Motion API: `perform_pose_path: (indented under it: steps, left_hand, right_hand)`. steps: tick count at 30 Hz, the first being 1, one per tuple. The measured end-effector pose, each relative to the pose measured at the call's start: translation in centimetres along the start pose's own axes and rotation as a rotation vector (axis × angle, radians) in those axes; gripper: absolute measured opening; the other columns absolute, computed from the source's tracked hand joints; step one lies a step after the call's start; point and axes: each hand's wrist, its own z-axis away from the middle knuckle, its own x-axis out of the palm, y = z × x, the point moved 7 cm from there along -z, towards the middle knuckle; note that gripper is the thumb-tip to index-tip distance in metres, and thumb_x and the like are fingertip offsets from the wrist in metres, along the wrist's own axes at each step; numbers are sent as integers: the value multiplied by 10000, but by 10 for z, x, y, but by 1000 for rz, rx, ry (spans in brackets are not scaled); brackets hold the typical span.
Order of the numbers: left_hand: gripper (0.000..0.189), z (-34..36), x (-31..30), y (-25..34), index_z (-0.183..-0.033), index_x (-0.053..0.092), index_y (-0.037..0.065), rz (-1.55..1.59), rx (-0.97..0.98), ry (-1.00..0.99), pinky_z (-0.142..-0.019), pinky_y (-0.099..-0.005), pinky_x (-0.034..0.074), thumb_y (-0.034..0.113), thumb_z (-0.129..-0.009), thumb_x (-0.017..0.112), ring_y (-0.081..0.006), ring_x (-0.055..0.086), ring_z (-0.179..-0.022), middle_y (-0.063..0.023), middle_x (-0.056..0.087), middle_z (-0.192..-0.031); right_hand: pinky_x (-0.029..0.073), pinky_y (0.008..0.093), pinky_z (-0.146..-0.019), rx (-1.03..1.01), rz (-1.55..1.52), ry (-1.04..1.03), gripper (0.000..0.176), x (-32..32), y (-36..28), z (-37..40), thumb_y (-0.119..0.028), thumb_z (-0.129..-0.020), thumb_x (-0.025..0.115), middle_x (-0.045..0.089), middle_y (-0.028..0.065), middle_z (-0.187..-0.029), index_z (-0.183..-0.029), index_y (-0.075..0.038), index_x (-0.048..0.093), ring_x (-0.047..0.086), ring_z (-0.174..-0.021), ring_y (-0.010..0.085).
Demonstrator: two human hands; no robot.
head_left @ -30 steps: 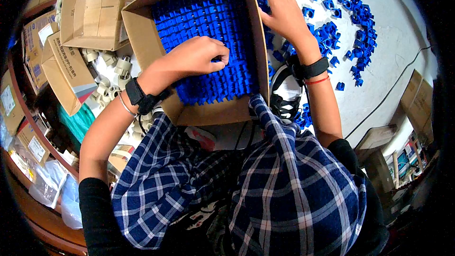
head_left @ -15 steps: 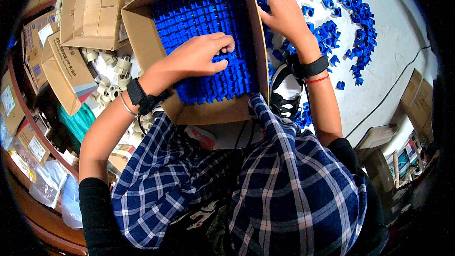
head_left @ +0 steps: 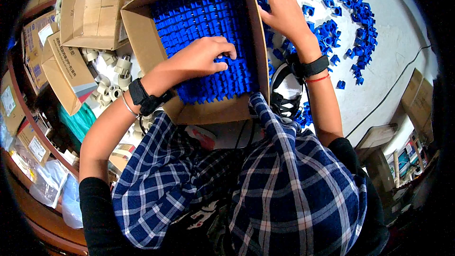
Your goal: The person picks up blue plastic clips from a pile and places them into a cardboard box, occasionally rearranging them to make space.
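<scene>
A cardboard box (head_left: 208, 114) stands between my knees, packed with tight rows of blue plastic pipe clips (head_left: 199, 21). Inside it, my left hand (head_left: 206, 56) rests low over the rows, its fingers curled down and the thumb bent toward them. Blue shows between thumb and fingertips, but I cannot make out whether a clip is gripped. At the box's right wall, my right hand (head_left: 284, 9) has its fingers spread apart. Its fingertips and thumb are close to the rim, over loose blue clips (head_left: 327, 35) lying outside.
More blue clips (head_left: 365, 42) are strewn across the pale floor on the right. Beige pipe fittings (head_left: 113, 90) lie left of the box, beside an open cardboard box (head_left: 92, 14). My shoe (head_left: 286, 87) is against the right wall. A dark cable (head_left: 393, 90) crosses the floor.
My left hand has shifted slightly down inside the box, with its fingers a little more bent. My right hand stays in nearly the same place.
</scene>
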Motion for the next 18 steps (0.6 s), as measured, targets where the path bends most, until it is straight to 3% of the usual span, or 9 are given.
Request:
perform_pose_path:
  steps: [5,11,18]
  left_hand:
    - [248,1,1,-4,-961,598,56,38,-35,22,-797,-375,492,72,-729,685,-281,601,-876,-106,601,-897]
    - [201,2,-1,0,-961,597,38,10,-12,47,-788,-373,494,122,-789,658,-285,602,-866,-119,602,-885]
    - [179,1,-15,-3,-955,605,21,-67,-24,150,-811,-377,489,162,-845,615,-301,608,-894,-141,615,-910]
  right_hand:
    - [416,464,-990,7,7,-7,524,1,1,0,-249,-754,621,527,182,-1252,-1265,-184,525,469,-1139,412]
    - [413,469,-993,-7,-3,-1,532,1,0,0,-248,-751,622,525,187,-1253,-1268,-178,520,467,-1142,413]
    - [381,466,-1032,-4,-33,-7,653,1,1,2,-272,-737,652,494,191,-1299,-1359,-206,463,432,-1197,421]
